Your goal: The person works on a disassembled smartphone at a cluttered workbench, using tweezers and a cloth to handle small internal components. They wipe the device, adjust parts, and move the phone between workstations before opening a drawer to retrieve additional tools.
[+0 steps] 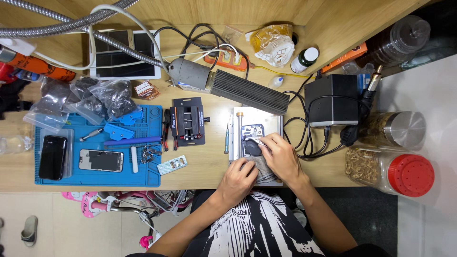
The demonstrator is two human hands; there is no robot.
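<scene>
An opened phone (252, 132) lies on a white metal plate (269, 114) under the ribbed lamp head (247, 90). My left hand (238, 180) presses down on a grey cloth (262, 169) over the phone's near end. My right hand (282, 156) pinches thin metal tweezers (255, 140), their tip at the phone's dark inner part. The near half of the phone is hidden by the cloth and both hands.
A blue work mat (143, 178) at the left carries two phones (52, 156), (101, 160), small tools and blue parts. A black clamp jig (188, 121), screwdriver (226, 138), black power box (332, 99), cables, jars (390, 167) and a tablet (121, 54) surround the plate.
</scene>
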